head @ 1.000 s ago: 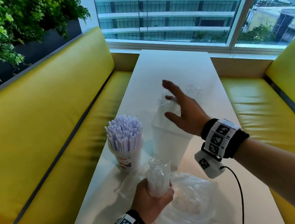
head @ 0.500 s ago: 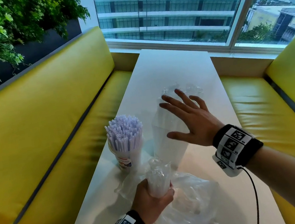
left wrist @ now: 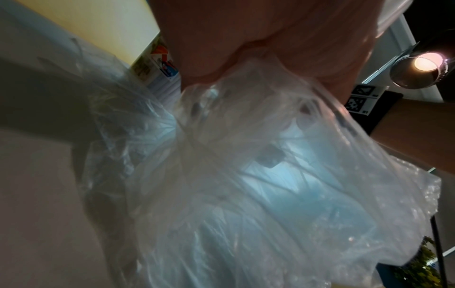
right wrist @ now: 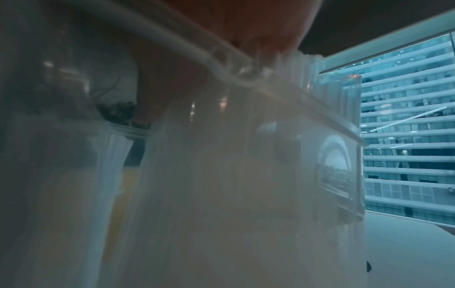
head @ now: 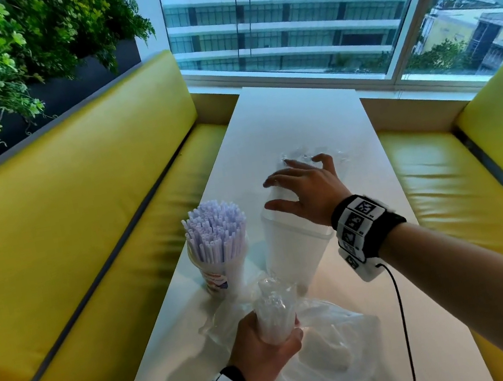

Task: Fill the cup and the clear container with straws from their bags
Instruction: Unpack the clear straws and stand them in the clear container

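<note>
A paper cup packed with white straws stands on the white table. Just right of it is the clear container, milky and streaked inside. My right hand lies over its top with fingers spread, palm at the rim. The right wrist view shows the container's wall and rim under the palm. Near the front edge my left hand grips the gathered neck of a clear plastic bag with straws in it. That bag fills the left wrist view.
A crumpled clear bag lies on the table beyond my right hand. Yellow benches run along both sides, with a planter above the left one. A window closes the far end. A black cable hangs from my right wrist.
My right hand has come down and back from above the far bag onto the container's top, fingers still spread. My left hand and its bag have not moved.
</note>
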A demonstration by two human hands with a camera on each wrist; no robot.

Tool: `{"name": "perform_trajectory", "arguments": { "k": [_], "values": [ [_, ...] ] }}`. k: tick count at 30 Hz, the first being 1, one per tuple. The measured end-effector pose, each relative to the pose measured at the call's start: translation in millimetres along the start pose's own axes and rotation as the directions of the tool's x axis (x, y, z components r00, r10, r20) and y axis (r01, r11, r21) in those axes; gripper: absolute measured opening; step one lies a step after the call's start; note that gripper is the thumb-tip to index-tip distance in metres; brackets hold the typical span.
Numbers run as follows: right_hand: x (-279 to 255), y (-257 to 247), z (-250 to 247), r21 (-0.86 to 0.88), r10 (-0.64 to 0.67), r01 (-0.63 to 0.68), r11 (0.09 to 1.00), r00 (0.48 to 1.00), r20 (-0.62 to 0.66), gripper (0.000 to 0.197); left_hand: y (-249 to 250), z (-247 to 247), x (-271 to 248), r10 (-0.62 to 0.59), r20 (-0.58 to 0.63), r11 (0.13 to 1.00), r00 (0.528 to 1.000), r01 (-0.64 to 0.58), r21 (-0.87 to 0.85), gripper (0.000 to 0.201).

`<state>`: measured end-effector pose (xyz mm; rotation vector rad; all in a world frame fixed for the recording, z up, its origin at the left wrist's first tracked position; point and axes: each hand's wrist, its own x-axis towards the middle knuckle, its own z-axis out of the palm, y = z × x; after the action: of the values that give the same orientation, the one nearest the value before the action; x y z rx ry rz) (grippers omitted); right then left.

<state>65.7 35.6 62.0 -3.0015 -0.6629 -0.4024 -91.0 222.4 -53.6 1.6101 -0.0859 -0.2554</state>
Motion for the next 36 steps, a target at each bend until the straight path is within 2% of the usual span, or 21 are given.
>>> {"name": "perform_trajectory", "arguments": {
  "k": [4, 8, 11, 13, 16, 18, 23, 25, 27, 28, 29, 30, 31, 34, 36],
  "values": [
    [4, -1, 2, -0.03, -0.042, 0.04, 0.999, 0.995, -0.091, 0.049, -1, -1, 1, -0.01, -0.005, 1.0, 1.0, 0.01, 0.002, 0.037],
    [4, -7, -3, -0.064, -0.057, 0.053, 0.997, 0.996, -0.074, 0.059, -2, -1, 1, -0.013, -0.001, 1.0, 1.0, 0.013, 0.01, 0.037],
    [-1, 0, -10, -0.028, 0.033, -0.033, 0.999, 0.999, -0.028, 0.074, -4, -2, 2, -0.02, -0.003, 1.0, 1.0, 0.02, 0.017, 0.033],
    [-5, 11, -15, 0.014, 0.148, -0.148, 0.989, 0.989, 0.007, 0.083, -5, -1, 3, -0.026, -0.003, 0.999, 1.0, 0.026, 0.022, 0.031],
    [-7, 27, -13, 0.001, 0.333, -0.338, 0.941, 0.928, 0.165, 0.095, -5, -1, 3, -0.015, -0.007, 1.0, 1.0, 0.015, 0.017, 0.031],
    [-8, 29, -7, 0.001, 0.343, -0.35, 0.937, 0.919, 0.196, 0.097, -4, 0, 3, -0.009, -0.009, 1.0, 1.0, 0.009, 0.016, 0.03],
    [-5, 27, -20, 0.111, 0.297, -0.34, 0.934, 0.91, 0.291, 0.093, -5, -1, 4, -0.015, 0.006, 0.999, 1.0, 0.015, 0.041, 0.016],
    [-11, 20, -37, 0.164, 0.264, -0.287, 0.944, 0.953, 0.15, 0.078, -4, -3, 4, -0.002, 0.026, 0.999, 1.0, 0.001, 0.047, 0.016],
    [-26, -1, -57, 0.27, 0.11, -0.089, 0.959, 0.992, -0.063, 0.055, -2, -5, 4, 0.014, 0.04, 0.999, 0.999, -0.016, 0.047, 0.019],
    [-35, -12, -64, 0.373, -0.005, 0.049, 0.927, 0.993, -0.118, 0.043, -2, -6, 4, 0.015, 0.041, 0.999, 0.999, -0.017, 0.043, 0.018],
    [-46, -23, -67, 0.48, -0.105, 0.151, 0.864, 0.987, -0.12, 0.035, -3, -7, 5, 0.018, 0.045, 0.999, 0.999, -0.02, 0.044, 0.016],
    [-58, -33, -67, 0.565, -0.172, 0.181, 0.805, 0.983, -0.069, 0.037, -3, -8, 5, 0.014, 0.047, 0.999, 0.999, -0.016, 0.045, 0.016],
    [-71, -41, -64, 0.624, -0.208, 0.148, 0.767, 0.978, 0.023, 0.046, -5, -9, 5, 0.015, 0.052, 0.999, 0.999, -0.017, 0.048, 0.019],
    [-99, -57, -36, 0.649, -0.231, -0.028, 0.76, 0.922, 0.31, 0.078, -5, -9, 5, -0.031, 0.081, 0.997, 0.996, 0.025, 0.077, 0.032],
    [-107, -62, -15, 0.663, -0.23, -0.076, 0.745, 0.903, 0.362, 0.076, -2, -8, 6, -0.064, 0.148, 0.995, 0.987, 0.053, 0.08, 0.04]
  ]
}}
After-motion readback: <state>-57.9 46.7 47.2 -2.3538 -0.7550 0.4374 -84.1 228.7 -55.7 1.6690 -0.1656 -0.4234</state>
